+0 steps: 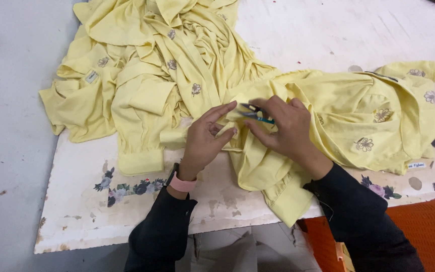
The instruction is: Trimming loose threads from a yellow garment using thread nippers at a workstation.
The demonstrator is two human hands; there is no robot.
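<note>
Closest to the camera were both dark sleeves, with a pink wristband (183,183) on the left wrist. Off to the right, past the table edge, something orange (429,226) sat low down.

The left hand (205,138) was mostly open, fingers stretched out, pinching a bit of the yellow garment (358,121) between thumb and fingertips. The right hand (283,128) was curled closed around a small pair of thread snips (256,114) with a teal handle, blades pointing left toward the left fingertips. The two hands were nearly touching, right over a fold of that garment at the middle of the table.

That garment lay spread to the right, with little embroidered flowers on it and a cuff hanging over the near edge. The table (76,211) itself was a worn white board with a floral border and chipped spots.

Further back to the left was a heap of more yellow clothes (147,65), all bunched up, same flower motif, one with a small label showing.
</note>
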